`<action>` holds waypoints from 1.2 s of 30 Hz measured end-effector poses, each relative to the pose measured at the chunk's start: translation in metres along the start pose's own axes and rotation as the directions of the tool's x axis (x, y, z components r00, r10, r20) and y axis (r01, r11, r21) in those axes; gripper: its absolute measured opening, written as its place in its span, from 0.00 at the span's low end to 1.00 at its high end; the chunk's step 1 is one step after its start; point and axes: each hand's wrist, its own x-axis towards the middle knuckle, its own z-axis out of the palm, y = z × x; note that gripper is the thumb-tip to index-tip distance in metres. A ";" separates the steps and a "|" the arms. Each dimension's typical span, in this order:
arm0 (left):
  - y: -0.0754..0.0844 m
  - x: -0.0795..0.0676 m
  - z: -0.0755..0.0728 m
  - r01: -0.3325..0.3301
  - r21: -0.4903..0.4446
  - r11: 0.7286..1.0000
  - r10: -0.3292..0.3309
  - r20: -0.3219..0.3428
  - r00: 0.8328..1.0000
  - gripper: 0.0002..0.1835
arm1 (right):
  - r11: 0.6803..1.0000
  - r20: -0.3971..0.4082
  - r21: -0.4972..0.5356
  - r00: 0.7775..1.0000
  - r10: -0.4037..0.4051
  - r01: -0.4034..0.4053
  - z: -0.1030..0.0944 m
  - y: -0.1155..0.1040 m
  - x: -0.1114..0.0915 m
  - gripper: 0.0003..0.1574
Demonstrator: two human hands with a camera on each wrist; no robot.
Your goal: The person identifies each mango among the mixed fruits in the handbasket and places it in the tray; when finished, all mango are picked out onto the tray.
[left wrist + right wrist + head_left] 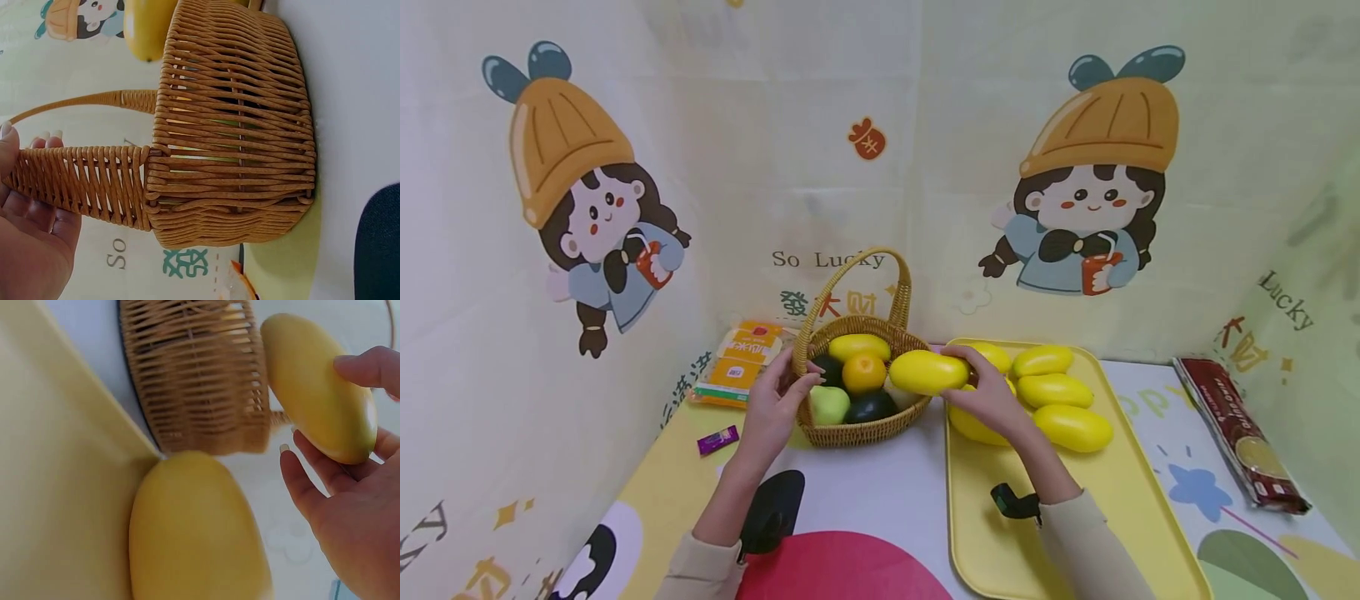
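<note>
A brown wicker basket (pixel 857 434) with a tall handle (pixel 81 184) stands on the table. Inside it lie a yellow mango (pixel 859 346), an orange (pixel 863 373), a green fruit (pixel 829 407) and a dark avocado-like fruit (pixel 871 407). My left hand (pixel 772 407) holds the handle's near base, thumb on one side and fingers behind. At the basket's right rim, my right hand (pixel 988 398) grips another yellow mango (pixel 927 372), raised above rim height. The thumb presses on one side while fingers support the other. This mango hides part of a pale item in the basket.
A yellow tray (pixel 1045 517) at the right carries several more mangoes (pixel 1072 427). Beyond its right edge lies a dark red packet (pixel 1240 433). Left of the basket are an orange food package (pixel 737 367) and a small purple packet (pixel 718 440). Printed cloth walls enclose the table.
</note>
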 end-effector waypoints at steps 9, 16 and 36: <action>0.001 -0.001 -0.001 0.002 0.015 1.000 -0.002 -0.025 1.000 0.26 | 1.000 -0.020 0.025 1.000 0.012 -0.012 -0.026 0.007 -0.022 0.37; 0.000 -0.002 0.002 0.015 -0.004 1.000 -0.015 -0.018 1.000 0.27 | 0.993 -0.027 -0.111 0.999 0.045 -0.048 -0.048 0.007 -0.039 0.37; -0.002 -0.001 0.003 0.024 0.014 1.000 -0.024 -0.017 1.000 0.27 | 0.958 0.035 -0.287 0.999 -0.011 0.020 -0.102 0.005 -0.095 0.34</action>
